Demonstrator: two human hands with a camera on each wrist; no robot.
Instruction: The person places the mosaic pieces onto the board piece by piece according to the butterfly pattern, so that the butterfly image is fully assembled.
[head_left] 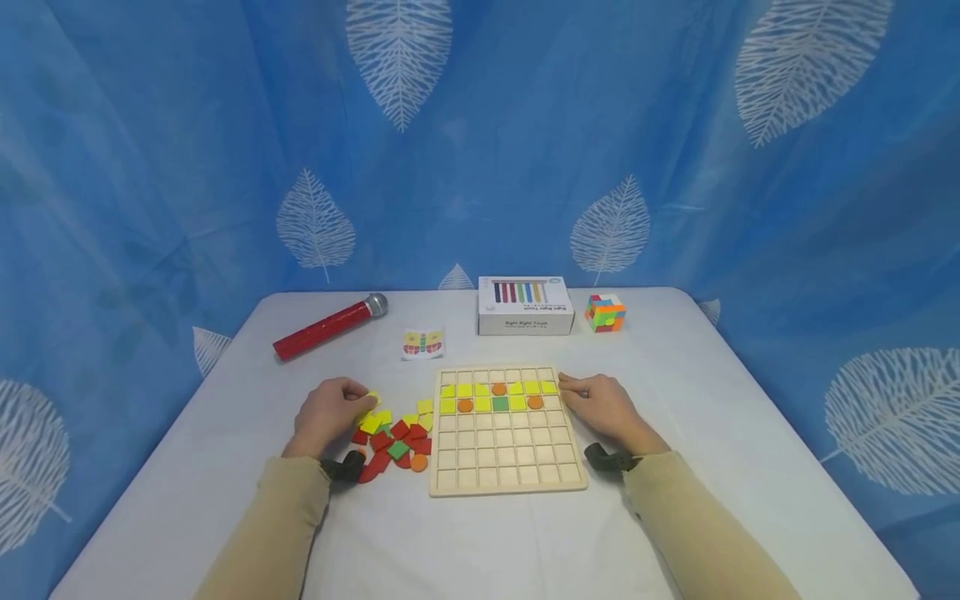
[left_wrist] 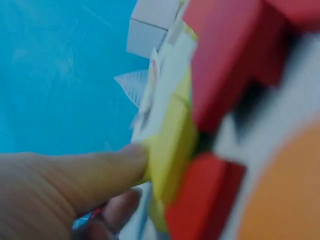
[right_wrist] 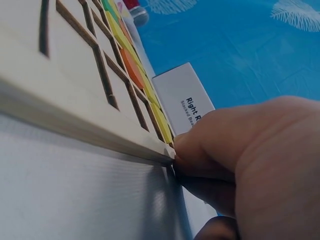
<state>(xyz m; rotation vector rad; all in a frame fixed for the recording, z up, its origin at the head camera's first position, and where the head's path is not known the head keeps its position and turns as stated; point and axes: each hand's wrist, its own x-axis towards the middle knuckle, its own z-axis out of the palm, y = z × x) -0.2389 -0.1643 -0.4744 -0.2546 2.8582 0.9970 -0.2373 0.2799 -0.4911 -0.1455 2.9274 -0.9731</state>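
My left hand is at the far left of a loose pile, pinching a yellow tile between thumb and fingers. In the left wrist view the thumb lies right against yellow, with red tiles close by. A wooden grid board lies right of the pile. Its second and third rows carry yellow pieces, orange discs and one green square. At the board's upper right corner, my right hand grips the edge, thumb and finger meeting there in the right wrist view.
Among the loose pieces are red ones, a green square and an orange disc. Behind stand a red microphone, a small pattern card, a white box and a puzzle cube. A blue curtain hangs beyond the table.
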